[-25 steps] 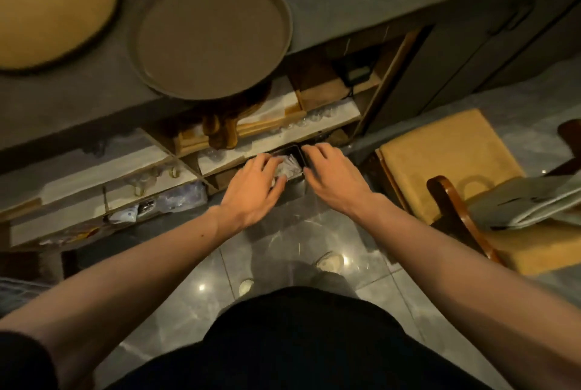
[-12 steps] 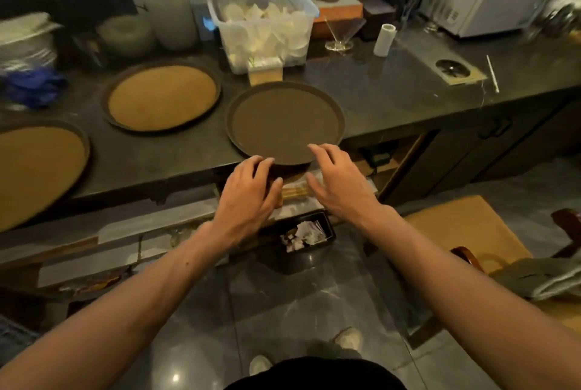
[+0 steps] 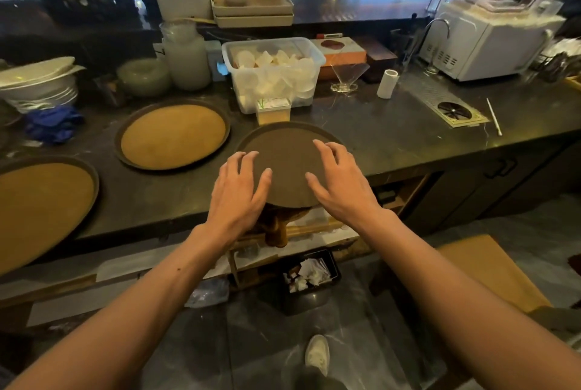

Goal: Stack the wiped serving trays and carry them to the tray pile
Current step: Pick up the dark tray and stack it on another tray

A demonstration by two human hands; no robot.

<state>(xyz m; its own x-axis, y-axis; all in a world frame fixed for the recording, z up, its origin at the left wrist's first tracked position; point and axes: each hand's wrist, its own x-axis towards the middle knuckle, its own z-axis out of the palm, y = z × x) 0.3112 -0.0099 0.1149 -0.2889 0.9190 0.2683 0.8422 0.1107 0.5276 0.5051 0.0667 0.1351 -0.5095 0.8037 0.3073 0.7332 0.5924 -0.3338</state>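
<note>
Head camera looks down at a dark table [image 3: 393,144] with three round serving trays on it. The dark brown tray [image 3: 283,157] sits right in front, and its near edge sticks out a little past the table edge. The left hand [image 3: 239,191] and the right hand [image 3: 339,185] both hang over the near half of this tray, one on each side. Each grip is spread wide, fingers apart, and holds nothing. I cannot tell if the fingertips touch the tray. Both hands look about equally near to it. A tan tray [image 3: 173,135] lies just to the left of the dark one, a bit farther back. Another tan tray [image 3: 41,207] lies farther left, at the table edge. No trays are stacked yet. I think the hands will take the dark tray by its sides, then go left to the others.
</note>
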